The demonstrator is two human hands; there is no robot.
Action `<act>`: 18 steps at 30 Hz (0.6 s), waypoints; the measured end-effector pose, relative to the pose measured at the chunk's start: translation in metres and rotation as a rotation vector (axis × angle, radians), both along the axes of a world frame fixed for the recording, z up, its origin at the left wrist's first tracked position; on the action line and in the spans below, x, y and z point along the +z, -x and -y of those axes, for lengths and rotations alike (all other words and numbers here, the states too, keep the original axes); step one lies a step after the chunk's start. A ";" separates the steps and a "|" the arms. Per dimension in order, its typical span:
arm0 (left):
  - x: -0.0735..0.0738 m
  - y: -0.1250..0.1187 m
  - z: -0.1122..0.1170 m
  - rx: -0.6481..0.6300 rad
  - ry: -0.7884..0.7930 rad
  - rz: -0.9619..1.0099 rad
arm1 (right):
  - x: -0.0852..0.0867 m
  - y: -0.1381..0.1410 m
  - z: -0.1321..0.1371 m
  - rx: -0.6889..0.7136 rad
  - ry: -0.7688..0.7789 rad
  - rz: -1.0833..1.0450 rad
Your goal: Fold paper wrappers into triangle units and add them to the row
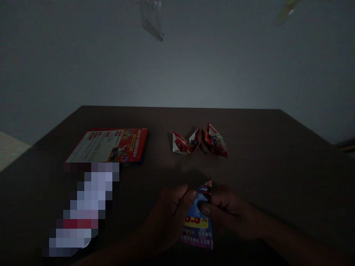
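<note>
Both of my hands meet over a printed paper leaflet (197, 225) near the table's front edge. The leaflet is blue with yellow and pink print and a red tip sticking up between my fingers. My left hand (169, 218) pinches its upper left side with curled fingers. My right hand (226, 208) pinches its upper right side, thumb on the paper. Farther back lie three small folded paper shapes (200, 142) in red and white, side by side.
A stack of red and white printed flyers (109, 146) lies flat at the left on the dark brown table (277, 155). A blurred-out patch covers something at the front left. A grey wall rises behind the table. The scene is dim.
</note>
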State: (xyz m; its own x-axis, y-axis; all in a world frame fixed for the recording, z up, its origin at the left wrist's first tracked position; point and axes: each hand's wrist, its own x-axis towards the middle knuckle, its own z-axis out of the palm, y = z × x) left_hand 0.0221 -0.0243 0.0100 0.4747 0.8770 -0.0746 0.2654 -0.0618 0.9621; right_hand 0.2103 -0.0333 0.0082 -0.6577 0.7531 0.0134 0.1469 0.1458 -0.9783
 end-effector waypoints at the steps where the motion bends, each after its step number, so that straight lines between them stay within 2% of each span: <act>1: -0.001 0.000 0.000 0.001 0.032 0.025 | 0.000 0.000 0.000 -0.011 -0.013 0.011; 5: -0.002 0.001 -0.001 -0.020 0.137 0.123 | -0.002 -0.001 0.001 -0.065 0.041 -0.009; 8: -0.001 0.002 -0.002 -0.011 0.085 0.109 | -0.002 -0.002 0.000 -0.066 0.073 -0.052; 12: -0.001 0.002 -0.002 0.028 0.074 0.091 | 0.002 -0.001 0.000 -0.017 0.027 -0.049; 18: -0.004 0.001 -0.001 0.068 0.234 0.194 | 0.004 -0.001 -0.001 -0.054 0.000 -0.030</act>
State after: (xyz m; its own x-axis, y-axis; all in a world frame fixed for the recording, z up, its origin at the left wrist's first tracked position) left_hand 0.0207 -0.0237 0.0059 0.4406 0.8769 -0.1919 0.0713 0.1789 0.9813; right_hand 0.2116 -0.0325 0.0118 -0.6154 0.7875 0.0320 0.1256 0.1380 -0.9824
